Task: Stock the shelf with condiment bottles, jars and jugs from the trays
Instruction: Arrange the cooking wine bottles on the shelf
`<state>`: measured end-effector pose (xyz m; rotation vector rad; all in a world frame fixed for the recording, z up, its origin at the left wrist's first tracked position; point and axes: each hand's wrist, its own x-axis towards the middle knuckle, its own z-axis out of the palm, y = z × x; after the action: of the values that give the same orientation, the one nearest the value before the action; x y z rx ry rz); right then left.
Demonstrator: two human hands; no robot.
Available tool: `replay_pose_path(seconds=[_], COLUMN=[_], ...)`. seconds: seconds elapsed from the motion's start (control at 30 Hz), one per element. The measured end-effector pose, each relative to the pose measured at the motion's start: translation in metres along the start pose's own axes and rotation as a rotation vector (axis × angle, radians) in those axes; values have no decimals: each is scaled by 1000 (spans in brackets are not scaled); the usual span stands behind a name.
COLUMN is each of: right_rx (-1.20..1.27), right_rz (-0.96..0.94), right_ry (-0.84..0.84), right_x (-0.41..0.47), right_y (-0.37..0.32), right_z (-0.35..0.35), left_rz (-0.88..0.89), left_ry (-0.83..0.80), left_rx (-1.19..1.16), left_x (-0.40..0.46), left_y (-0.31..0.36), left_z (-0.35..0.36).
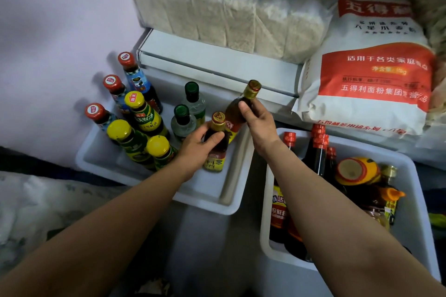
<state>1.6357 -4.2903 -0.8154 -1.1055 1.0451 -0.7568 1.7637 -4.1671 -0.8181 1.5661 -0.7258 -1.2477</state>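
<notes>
1. The left hand [196, 149] is wrapped around the shoulder of a small dark glass bottle with a gold cap and yellow label [216, 146], which stands upright near the right side of the white plastic tray on the left [207, 198]
2. The right hand [257, 119] grips the neck of a taller brown glass bottle with a gold foil cap [241, 109], thumb across the front; it is tilted, its cap pointing toward the white shelf edge [217, 67], and it hangs over the right end of the same tray, just behind the smaller bottle
3. In that left tray also stand two clear bottles with dark green caps [187, 113], three green-labelled bottles with yellow caps [142, 128] and, along the far left side, three dark bottles with red caps [115, 94]
4. The second white plastic tray on the right [415, 224], partly under the right forearm, holds tall dark sauce bottles with red caps [318, 149], a yellow-and-red jar lying on its side [357, 171] and a bottle with an orange spout [388, 198]
5. Above, the shelf carries a red-and-white flour sack [371, 75] and clear-wrapped pale packs [224, 17]
</notes>
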Motion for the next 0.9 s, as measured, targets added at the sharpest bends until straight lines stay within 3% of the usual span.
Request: replay_pose_path(seconds=[0.37, 0.53, 0.73, 0.9], right_rx=[203, 308, 273, 229], right_rz=[-72, -78, -65, 61], right_ry=[3, 6, 22, 45], right_x=[-6, 1, 5, -27], right_y=[-51, -51, -60, -95], right_z=[-32, -43, -47, -49], left_rz=[-84, -93, -139, -264], left_ry=[-9, 0, -38, -18], left_rx=[-53, -182, -240, -315], left_x=[0, 16, 27, 2], left_y=[22, 36, 51, 97], left_z=[17, 26, 31, 32])
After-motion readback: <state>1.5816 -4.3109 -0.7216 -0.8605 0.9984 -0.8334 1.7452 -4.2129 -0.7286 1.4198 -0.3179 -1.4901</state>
